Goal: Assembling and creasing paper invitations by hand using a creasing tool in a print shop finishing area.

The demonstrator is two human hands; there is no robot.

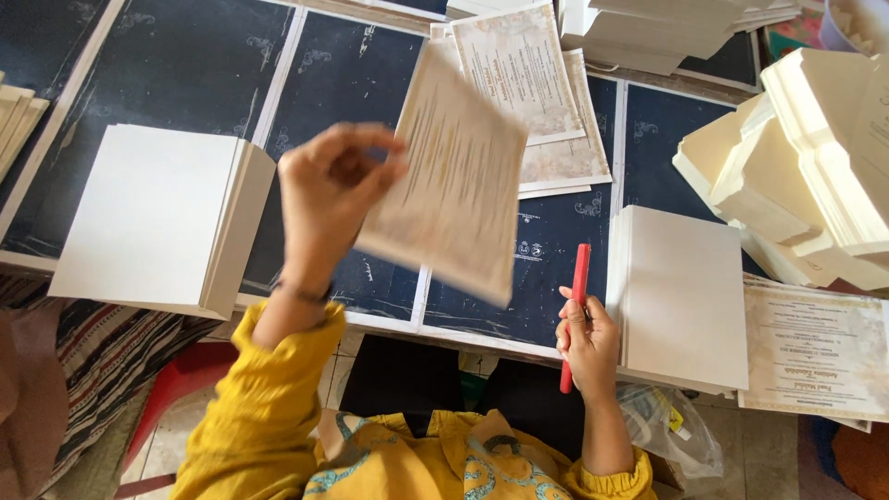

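Yellow sleeves with a blue pattern fill the bottom of the view, and from them both arms reach up over the desk (185, 65), which is covered in dark blue printed sheets with white borders. Raised and blurred, the left hand (329, 190) has its fingers pinched together on the edge of a cream printed card with a mottled border (454, 185), holding it tilted in the air above the desk. Lower down, the right hand (585, 341) is closed around a slim red stick-shaped tool (580, 278), which stands nearly upright just beside a white stack of blank cards (685, 296). Another thick white stack of blank cards (157, 218) sits on the desk to the left, well apart from the first. Similar cream printed cards (519, 69) lie flat farther back, and one more lies at the right edge (815, 352). Piles of cream folded envelopes (806, 176) crowd the upper right.
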